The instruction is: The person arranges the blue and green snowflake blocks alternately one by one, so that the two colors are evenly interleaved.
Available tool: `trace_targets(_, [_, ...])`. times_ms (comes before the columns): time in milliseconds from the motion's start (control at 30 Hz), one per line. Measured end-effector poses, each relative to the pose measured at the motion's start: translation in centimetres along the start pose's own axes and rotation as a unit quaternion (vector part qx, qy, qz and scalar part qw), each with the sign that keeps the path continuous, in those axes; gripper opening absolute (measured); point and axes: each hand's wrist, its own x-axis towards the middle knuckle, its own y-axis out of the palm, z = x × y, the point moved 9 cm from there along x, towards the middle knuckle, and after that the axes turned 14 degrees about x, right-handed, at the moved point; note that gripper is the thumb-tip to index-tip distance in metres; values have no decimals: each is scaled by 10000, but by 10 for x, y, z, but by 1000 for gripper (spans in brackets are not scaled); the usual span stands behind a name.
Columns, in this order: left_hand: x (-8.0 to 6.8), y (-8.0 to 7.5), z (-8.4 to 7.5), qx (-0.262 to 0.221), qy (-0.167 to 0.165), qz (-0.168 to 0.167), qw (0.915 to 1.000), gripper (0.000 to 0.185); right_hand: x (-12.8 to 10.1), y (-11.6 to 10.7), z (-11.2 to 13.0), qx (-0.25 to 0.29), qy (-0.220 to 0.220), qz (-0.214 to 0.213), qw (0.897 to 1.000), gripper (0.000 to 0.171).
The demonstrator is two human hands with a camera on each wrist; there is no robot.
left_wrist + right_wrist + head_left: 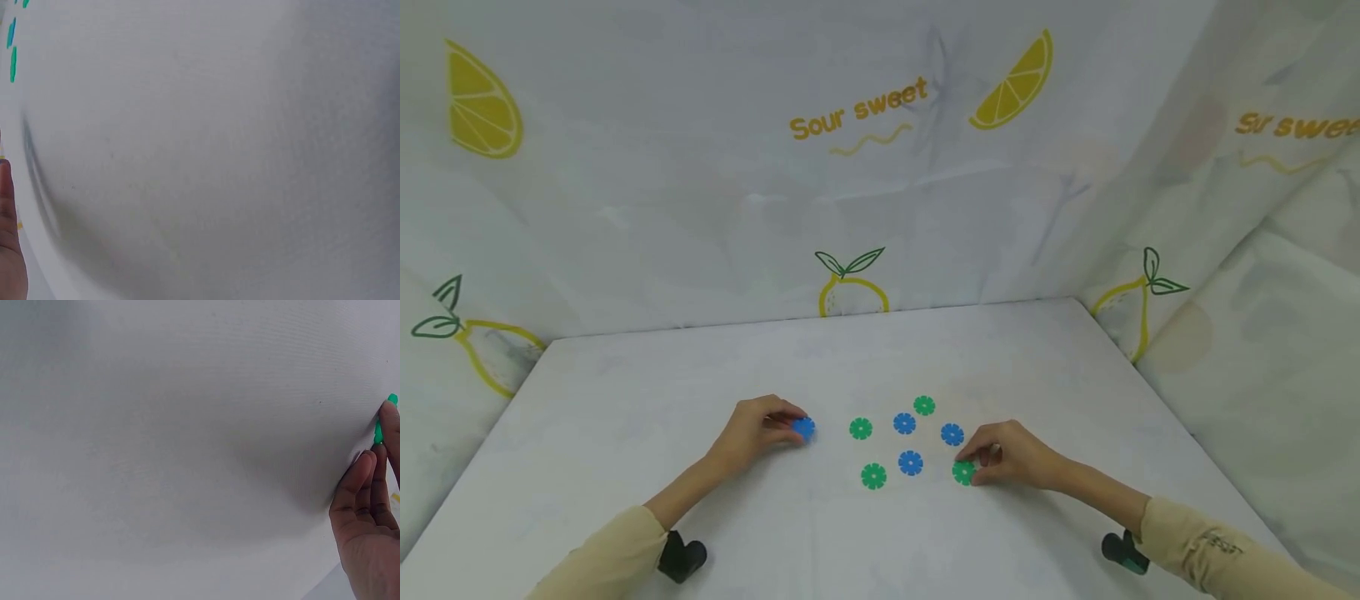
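While left hand (758, 429) pinches blue disc (804, 428), right hand (1009, 457) pinches green disc (963, 472).

Eight flower-shaped discs lie on the bench (625, 392): four blue and four green. The blue discs (905, 423) count four, one of them at the left hand (758, 429). The green discs (861, 428) count four, one of them at the right hand (1011, 457). Two hands show.
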Motion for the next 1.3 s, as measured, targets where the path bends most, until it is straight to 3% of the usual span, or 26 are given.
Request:
trace_targets(233, [2, -30, -21, -173, 179, -287, 9993, 28, -1, 0, -1, 93, -85, -7, 9999, 26])
trace_targets(333, [5, -30, -7, 22, 336, -433, 9985, 28, -1, 0, -1, 75, -83, -23, 9999, 26])
trace_targets(467, [9, -28, 20, 299, 245, -629, 9973, 28, -2, -1, -4, 94, -10, -59, 9999, 26])
trace_targets(533, [10, -30, 28, 371, 44, -715, 9967, 28, -1, -1, -5, 124, 17, -55, 9999, 26])
trace_targets(833, [18, -41, 43, 498, -62, -859, 9950, 27, -1, 0, -9, 144, 88, -117, 9998, 26])
trace_targets(1300, [33, -45, 78, 841, -1078, -738, 9879, 27, -2, 1, -8, 236, 1, -114, 9997, 26])
